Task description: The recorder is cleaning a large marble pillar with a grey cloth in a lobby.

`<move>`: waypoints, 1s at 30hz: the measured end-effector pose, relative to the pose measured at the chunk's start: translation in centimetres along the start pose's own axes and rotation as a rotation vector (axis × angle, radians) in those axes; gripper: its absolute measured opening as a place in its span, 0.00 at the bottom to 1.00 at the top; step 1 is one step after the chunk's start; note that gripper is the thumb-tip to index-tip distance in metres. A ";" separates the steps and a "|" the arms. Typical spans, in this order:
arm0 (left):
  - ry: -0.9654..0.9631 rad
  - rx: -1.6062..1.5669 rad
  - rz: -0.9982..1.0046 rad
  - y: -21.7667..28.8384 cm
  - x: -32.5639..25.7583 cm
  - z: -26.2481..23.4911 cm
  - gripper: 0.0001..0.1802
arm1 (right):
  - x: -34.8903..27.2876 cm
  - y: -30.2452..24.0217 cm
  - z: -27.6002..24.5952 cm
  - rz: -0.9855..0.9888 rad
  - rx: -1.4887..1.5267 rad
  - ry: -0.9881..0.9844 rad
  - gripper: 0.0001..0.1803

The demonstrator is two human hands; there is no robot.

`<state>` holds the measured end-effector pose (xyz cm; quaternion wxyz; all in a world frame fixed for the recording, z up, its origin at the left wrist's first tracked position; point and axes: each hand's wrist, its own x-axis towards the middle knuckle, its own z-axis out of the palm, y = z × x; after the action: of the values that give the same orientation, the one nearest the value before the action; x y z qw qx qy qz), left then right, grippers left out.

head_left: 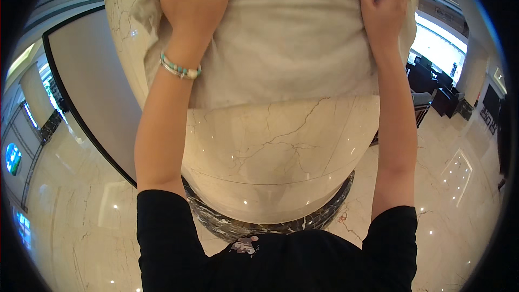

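Note:
A light beige cloth (286, 38) is spread against the curved face of a cream marble column (281, 146). At its upper left, my left hand (194, 0) grips the cloth with curled fingers, partly cut off by the top of the picture. My right hand (385, 8) pinches the cloth's upper right edge, which folds over near the fingertips. Between both hands the fabric shows soft horizontal creases, and its lower edge hangs across the marble. Both arms reach up and forward, and a beaded bracelet circles my left wrist.
Dark marble trim (270, 228) rings the column's foot. Left of it stands a large pale panel (97, 75) with a black frame. Dark furniture (435, 86) sits to the right before a bright window. The polished marble floor (448, 205) reflects ceiling lights.

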<state>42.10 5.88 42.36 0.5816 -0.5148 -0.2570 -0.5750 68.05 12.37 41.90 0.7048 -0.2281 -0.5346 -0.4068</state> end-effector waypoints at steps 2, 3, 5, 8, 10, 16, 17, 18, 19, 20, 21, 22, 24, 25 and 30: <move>0.009 0.022 0.004 0.0 -2.6 -0.3 0.08 | -2.0 0.1 -0.1 -0.076 -0.039 0.030 0.13; 0.022 0.041 0.008 0.1 -3.8 -0.6 0.09 | -3.0 -0.3 -0.4 -0.076 -0.037 0.031 0.13; -0.002 0.011 -0.010 0.8 -5.8 -1.4 0.09 | -4.8 -0.9 -1.4 -0.118 -0.004 0.013 0.13; -0.073 -0.016 -0.046 1.6 -6.9 -2.3 0.09 | -6.7 -1.6 -2.6 -0.056 -0.039 -0.066 0.12; -0.119 -0.019 -0.064 1.8 -6.9 -2.4 0.09 | -6.5 -1.3 -2.4 -0.084 -0.047 -0.050 0.12; -0.109 -0.031 -0.047 0.5 -5.1 -1.6 0.09 | -4.8 -0.8 -1.9 -0.089 0.031 -0.093 0.12; -0.100 -0.005 -0.025 0.1 -4.0 -1.2 0.09 | -4.1 -0.8 -1.6 -0.074 0.050 -0.087 0.12; -0.092 0.022 -0.005 -0.4 -2.7 -0.8 0.09 | -3.3 -0.7 -1.1 -0.077 0.053 -0.083 0.12; -0.085 0.012 -0.006 -0.7 -1.2 0.0 0.09 | -2.0 -0.2 -0.7 -0.055 0.001 -0.078 0.12; -0.043 0.004 0.033 -1.2 0.4 0.6 0.07 | -0.6 -0.1 -0.2 -0.030 -0.045 -0.072 0.13; -0.002 -0.002 0.071 -1.6 1.9 1.1 0.07 | 1.1 -0.1 0.3 0.017 -0.040 -0.111 0.14; -0.009 0.003 0.069 -2.1 3.0 1.5 0.07 | 2.8 -0.5 0.8 0.069 -0.024 -0.156 0.14; -0.004 0.016 0.072 -2.6 5.8 1.9 0.06 | 5.9 -1.1 0.7 0.081 0.018 -0.105 0.14; -0.006 0.019 0.070 -2.8 6.5 2.3 0.06 | 6.2 -0.9 0.9 0.095 0.060 -0.059 0.15; -0.029 0.031 0.025 -2.5 3.8 2.1 0.05 | 3.4 -0.5 1.8 0.027 -0.020 0.044 0.12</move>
<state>41.18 6.71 47.25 0.5929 -0.5169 -0.2679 -0.5563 66.96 12.37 45.66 0.7195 -0.2335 -0.5117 -0.4073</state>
